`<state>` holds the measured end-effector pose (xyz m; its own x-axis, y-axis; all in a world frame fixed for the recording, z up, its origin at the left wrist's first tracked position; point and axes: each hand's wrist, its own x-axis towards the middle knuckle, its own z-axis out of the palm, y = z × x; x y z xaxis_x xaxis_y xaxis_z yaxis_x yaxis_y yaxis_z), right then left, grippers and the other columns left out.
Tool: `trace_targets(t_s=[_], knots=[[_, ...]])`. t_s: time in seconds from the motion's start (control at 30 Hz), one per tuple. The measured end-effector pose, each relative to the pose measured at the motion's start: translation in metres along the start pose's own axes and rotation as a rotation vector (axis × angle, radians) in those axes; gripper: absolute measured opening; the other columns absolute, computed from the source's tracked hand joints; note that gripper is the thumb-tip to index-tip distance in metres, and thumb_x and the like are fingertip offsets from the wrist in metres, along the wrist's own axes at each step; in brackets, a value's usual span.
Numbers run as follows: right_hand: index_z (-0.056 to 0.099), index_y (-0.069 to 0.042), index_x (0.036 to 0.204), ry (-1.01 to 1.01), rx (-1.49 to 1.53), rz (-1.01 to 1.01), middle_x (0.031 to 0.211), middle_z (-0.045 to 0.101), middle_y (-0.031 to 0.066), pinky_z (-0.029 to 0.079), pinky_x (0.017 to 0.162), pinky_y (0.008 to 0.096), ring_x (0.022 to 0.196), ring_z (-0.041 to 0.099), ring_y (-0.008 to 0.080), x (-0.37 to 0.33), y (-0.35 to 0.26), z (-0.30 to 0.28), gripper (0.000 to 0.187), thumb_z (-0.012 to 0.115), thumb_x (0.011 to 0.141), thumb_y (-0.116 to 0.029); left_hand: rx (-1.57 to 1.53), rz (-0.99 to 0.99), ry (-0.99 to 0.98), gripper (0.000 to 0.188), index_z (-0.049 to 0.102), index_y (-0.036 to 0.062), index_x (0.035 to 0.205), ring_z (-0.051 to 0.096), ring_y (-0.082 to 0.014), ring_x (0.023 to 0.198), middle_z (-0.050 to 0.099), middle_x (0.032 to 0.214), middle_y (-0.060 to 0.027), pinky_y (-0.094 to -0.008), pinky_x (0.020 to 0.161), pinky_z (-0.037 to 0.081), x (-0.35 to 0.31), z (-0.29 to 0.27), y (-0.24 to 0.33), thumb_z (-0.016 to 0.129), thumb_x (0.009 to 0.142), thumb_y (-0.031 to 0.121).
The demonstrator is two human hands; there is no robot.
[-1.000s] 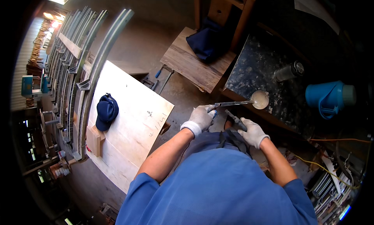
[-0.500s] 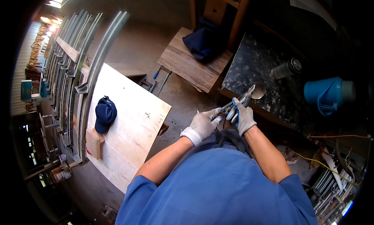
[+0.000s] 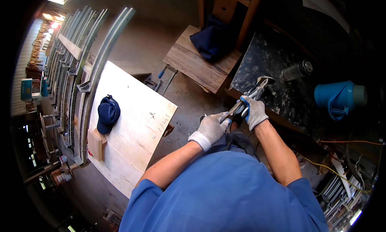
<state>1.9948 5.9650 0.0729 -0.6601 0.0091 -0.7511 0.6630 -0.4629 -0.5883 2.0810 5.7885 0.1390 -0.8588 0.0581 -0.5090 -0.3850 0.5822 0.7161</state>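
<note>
My left hand point(image 3: 210, 128), in a pale work glove with blue on the fingers, is closed on the near end of a long metal tool point(image 3: 253, 92). Further along it, my right hand point(image 3: 254, 111), gloved the same way, grips the shaft. At its far end is a rounded silver head point(image 3: 265, 79), tilted so that it looks narrow, over the near left part of the dark table. Several metal parts overlap at my right fingers, so the tool's exact kind is unclear.
A speckled dark table point(image 3: 261, 57) bears a clear lidded jar point(image 3: 296, 70); a blue jug point(image 3: 335, 97) is to its right. A wooden chair point(image 3: 193, 61) holds dark blue cloth point(image 3: 211, 39). Leftward, a pale board point(image 3: 138, 111) carries a navy cap point(image 3: 108, 114), beside metal rails point(image 3: 106, 51).
The tool's silver head has turned from a round, face-on look to a narrow one and moved slightly up. Both hands keep hold; my right hand has shifted a little rightward.
</note>
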Motion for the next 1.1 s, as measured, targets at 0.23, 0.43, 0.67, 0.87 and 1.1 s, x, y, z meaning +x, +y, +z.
trace_targets(t_s=[0.23, 0.43, 0.67, 0.87, 1.1], knots=[[0.069, -0.003, 0.088, 0.082, -0.078, -0.021, 0.075, 0.071, 0.0123, 0.045, 0.040, 0.0310, 0.051, 0.065, 0.0202, -0.003, -0.001, 0.019, 0.011, 0.078, 0.088, -0.010, 0.160, 0.064, 0.154, 0.031, 0.072, 0.0093, 0.123, 0.072, -0.0375, 0.092, 0.074, 0.100, -0.0201, -0.0435, 0.081, 0.057, -0.004, 0.001, -0.001, 0.067, 0.097, 0.026], [0.069, -0.001, 0.085, 0.069, -0.145, -0.011, 0.068, 0.068, 0.0113, 0.040, 0.036, 0.0309, 0.042, 0.059, 0.0203, 0.001, -0.005, 0.022, 0.015, 0.078, 0.089, -0.014, -0.087, -0.018, 0.060, 0.031, 0.071, 0.0032, 0.123, 0.069, -0.0193, 0.065, 0.072, 0.077, -0.0123, -0.0343, 0.063, 0.055, 0.004, -0.002, -0.005, 0.066, 0.100, 0.022], [0.069, -0.002, 0.084, 0.068, -0.084, -0.013, 0.067, 0.067, 0.0106, 0.042, 0.035, 0.0319, 0.041, 0.058, 0.0204, 0.004, -0.005, 0.024, 0.014, 0.079, 0.087, -0.010, -0.563, -0.308, -0.220, 0.031, 0.069, 0.0010, 0.127, 0.055, -0.0059, 0.052, 0.064, 0.067, -0.0007, -0.0249, 0.048, 0.043, 0.010, -0.024, 0.002, 0.064, 0.102, 0.019], [0.064, -0.001, 0.085, 0.112, -0.193, 0.004, 0.069, 0.066, 0.0106, 0.042, 0.034, 0.0323, 0.040, 0.058, 0.0203, 0.000, -0.013, 0.029, 0.021, 0.083, 0.084, -0.011, -0.403, -0.163, -0.053, 0.031, 0.070, 0.0029, 0.127, 0.057, -0.0063, 0.053, 0.063, 0.067, -0.0004, -0.0240, 0.048, 0.045, 0.013, -0.010, -0.005, 0.065, 0.101, 0.018], [0.060, -0.001, 0.085, 0.176, -0.235, -0.087, 0.063, 0.061, 0.0090, 0.038, 0.032, 0.0332, 0.037, 0.053, 0.0200, -0.001, -0.013, 0.036, 0.026, 0.084, 0.084, -0.012, -0.435, -0.215, -0.026, 0.031, 0.069, 0.0044, 0.129, 0.058, -0.0075, 0.053, 0.062, 0.067, -0.0016, -0.0258, 0.047, 0.048, 0.010, -0.015, 0.005, 0.064, 0.101, 0.016]])
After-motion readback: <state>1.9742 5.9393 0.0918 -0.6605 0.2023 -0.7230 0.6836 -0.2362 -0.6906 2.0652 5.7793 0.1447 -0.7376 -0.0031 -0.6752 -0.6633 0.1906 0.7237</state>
